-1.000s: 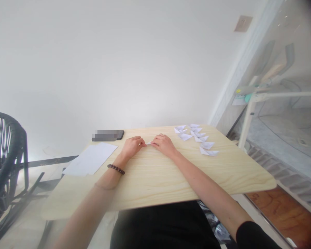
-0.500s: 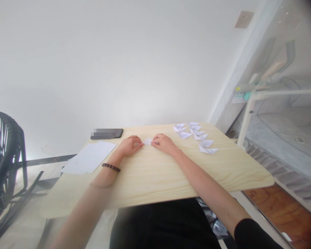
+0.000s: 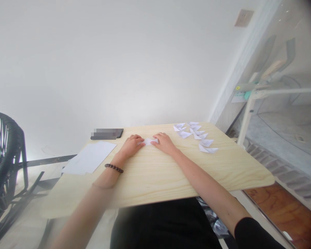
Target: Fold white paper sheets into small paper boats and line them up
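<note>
A small white folded paper piece (image 3: 148,141) lies on the light wooden table (image 3: 158,173), far from me near the middle. My left hand (image 3: 131,144), with a bead bracelet on its wrist, pinches the piece's left end with curled fingers. My right hand (image 3: 164,142) presses on the right end, fingers bent down onto it. Both forearms stretch out across the tabletop.
Several folded white paper triangles (image 3: 197,135) lie scattered at the table's far right. A stack of white sheets (image 3: 90,157) overhangs the left edge, with a dark phone (image 3: 107,133) behind it. A black wicker chair (image 3: 3,155) stands at left, a white rack (image 3: 251,103) at right.
The paper piece shows more between my fingers than a second ago. Both hands have shifted slightly apart along it and stay on the table.
</note>
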`<state>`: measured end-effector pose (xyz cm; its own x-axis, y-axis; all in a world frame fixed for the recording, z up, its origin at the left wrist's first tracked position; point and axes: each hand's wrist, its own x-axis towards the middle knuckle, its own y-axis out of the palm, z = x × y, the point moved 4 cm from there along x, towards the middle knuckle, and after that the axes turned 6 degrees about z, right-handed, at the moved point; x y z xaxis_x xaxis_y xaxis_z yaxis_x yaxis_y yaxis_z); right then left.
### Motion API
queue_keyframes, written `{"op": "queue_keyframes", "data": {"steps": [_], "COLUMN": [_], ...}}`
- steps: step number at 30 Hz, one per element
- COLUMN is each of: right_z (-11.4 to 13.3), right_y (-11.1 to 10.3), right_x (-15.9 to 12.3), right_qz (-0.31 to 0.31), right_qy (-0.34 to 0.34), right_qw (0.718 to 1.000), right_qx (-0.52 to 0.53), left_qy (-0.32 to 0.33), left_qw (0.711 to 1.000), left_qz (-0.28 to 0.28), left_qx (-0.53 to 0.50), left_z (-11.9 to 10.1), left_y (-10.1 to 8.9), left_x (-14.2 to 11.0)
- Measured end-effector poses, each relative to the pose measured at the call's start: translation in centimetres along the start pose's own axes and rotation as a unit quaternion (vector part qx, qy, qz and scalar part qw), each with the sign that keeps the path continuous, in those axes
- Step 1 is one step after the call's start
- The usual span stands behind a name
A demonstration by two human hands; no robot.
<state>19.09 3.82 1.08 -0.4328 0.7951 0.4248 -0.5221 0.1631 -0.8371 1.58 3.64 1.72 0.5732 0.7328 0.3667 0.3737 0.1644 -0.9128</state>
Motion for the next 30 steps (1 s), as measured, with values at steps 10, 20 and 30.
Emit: {"op": "queue_keyframes", "data": {"steps": [10, 20, 30], "right_z": [-0.3, 0.6, 1.4], "right_y": [0.2, -0.1, -0.3], "right_x": [0.0, 0.0, 0.0], "right_qz": [0.003, 0.041, 0.034], "right_qy": [0.011, -0.045, -0.047], "right_qw": [0.993, 0.993, 0.993], "right_qx": [0.121, 0.103, 0.103], "left_qy": [-0.041, -0.084, -0.033], "left_qw": [0.994, 0.978, 0.995], "left_qz": [0.019, 0.041, 0.034], "left_qx": [-0.100, -0.184, -0.092], "left_z": [-0.5, -1.0, -2.4], "left_y": [0.0, -0.2, -0.8], "left_x": [0.3, 0.1, 0.6]}}
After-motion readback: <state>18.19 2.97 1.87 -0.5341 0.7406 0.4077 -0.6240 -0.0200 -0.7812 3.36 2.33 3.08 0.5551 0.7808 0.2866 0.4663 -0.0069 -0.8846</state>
